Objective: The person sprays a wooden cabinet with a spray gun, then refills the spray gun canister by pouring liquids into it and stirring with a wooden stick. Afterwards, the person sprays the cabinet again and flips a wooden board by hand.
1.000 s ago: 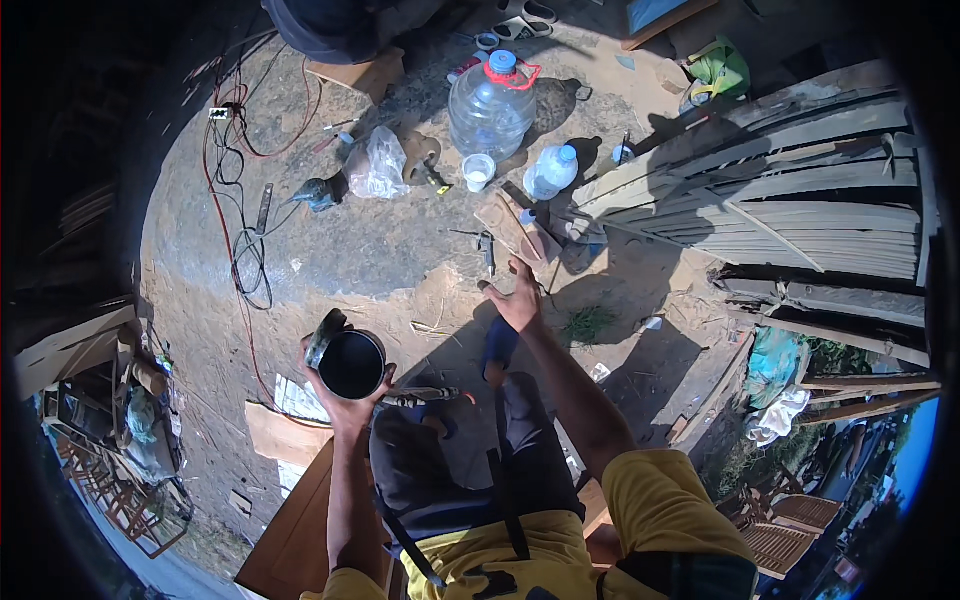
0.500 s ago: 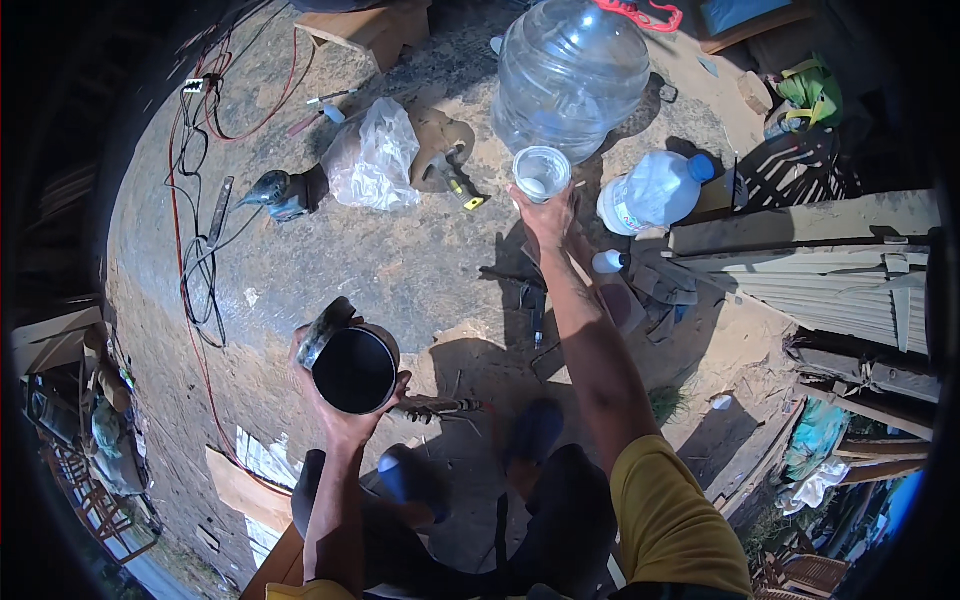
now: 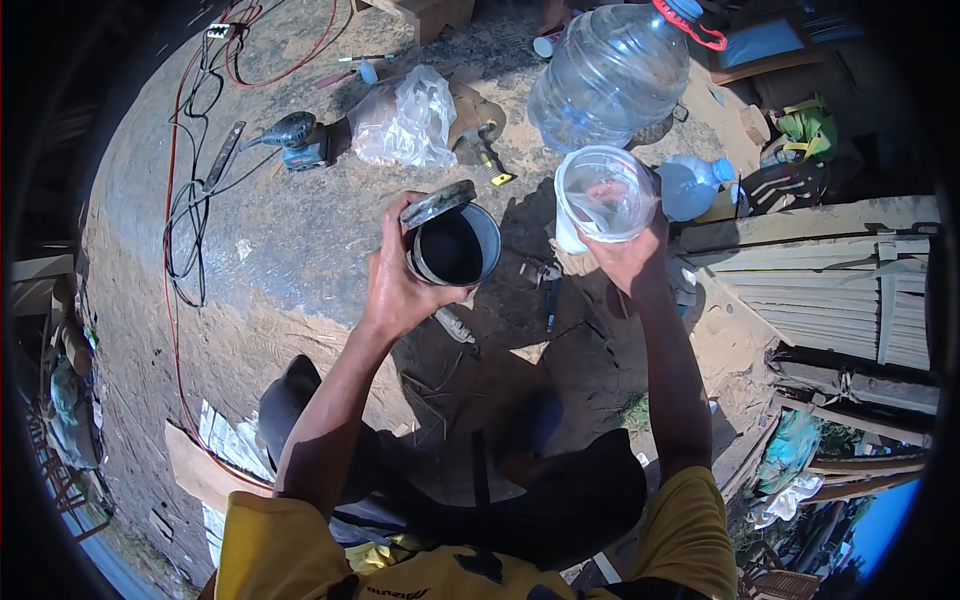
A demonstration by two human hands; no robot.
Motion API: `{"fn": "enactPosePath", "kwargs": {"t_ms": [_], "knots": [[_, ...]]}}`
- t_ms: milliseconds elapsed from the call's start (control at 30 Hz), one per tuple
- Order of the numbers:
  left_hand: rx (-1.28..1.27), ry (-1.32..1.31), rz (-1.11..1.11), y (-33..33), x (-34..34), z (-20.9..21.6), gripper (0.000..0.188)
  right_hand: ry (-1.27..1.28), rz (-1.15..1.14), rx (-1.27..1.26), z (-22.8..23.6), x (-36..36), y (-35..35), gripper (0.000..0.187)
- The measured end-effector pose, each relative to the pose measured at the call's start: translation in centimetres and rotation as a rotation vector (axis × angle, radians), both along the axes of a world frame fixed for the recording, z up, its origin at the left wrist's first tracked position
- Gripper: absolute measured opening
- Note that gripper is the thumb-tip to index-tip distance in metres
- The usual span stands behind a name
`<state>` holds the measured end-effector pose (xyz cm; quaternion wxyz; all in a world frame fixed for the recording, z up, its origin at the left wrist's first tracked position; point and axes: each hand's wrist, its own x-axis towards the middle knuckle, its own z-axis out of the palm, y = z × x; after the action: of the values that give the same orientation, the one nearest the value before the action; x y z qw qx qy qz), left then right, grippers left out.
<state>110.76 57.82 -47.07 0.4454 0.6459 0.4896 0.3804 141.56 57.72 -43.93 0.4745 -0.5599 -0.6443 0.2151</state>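
Observation:
My left hand (image 3: 393, 292) is wrapped round an open metal can (image 3: 494, 250) with a dark inside. A stained lid (image 3: 438, 203) stands tilted at the can's rim, by my fingers. To the right, my right hand (image 3: 637, 258) grips a clear plastic cup (image 3: 577, 180), its wide mouth tipped toward me. Something pale shows through the cup; I cannot make out what it is. A white piece (image 3: 567, 236) shows at the cup's lower left side. Can and cup are held apart, above the ground.
Beyond the cup stand a large clear jug (image 3: 610, 85) with a red handle and a blue-capped bottle (image 3: 690, 188). A plastic bag (image 3: 412, 118), a hammer (image 3: 489, 162) and a blue power sander (image 3: 303, 141) lie farther off. Cables (image 3: 190, 200) run along the left; wooden boards (image 3: 810, 260) lie right.
My left hand has carried the can up and to the right. My right hand has drawn the cup nearer and rightward, away from the jug's foot. The view has shifted.

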Motion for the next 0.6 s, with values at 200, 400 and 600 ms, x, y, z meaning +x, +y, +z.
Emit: {"fn": "enactPosePath", "kwargs": {"t_ms": [200,400,600], "knots": [[0.089,0.004,-0.109,-1.1,0.6,-0.6,0.115,-0.623,0.111,-0.185,8.3,-2.6,-5.9,0.079],[0.123,-0.019,-0.209,-2.5,1.5,-0.3,0.116,-0.961,0.223,-0.246,11.5,-4.1,-7.8,0.101],[0.061,-0.032,-0.279,-3.0,2.0,-0.1,0.114,-1.068,0.245,-0.245,12.4,-5.2,-8.2,0.101]]}}
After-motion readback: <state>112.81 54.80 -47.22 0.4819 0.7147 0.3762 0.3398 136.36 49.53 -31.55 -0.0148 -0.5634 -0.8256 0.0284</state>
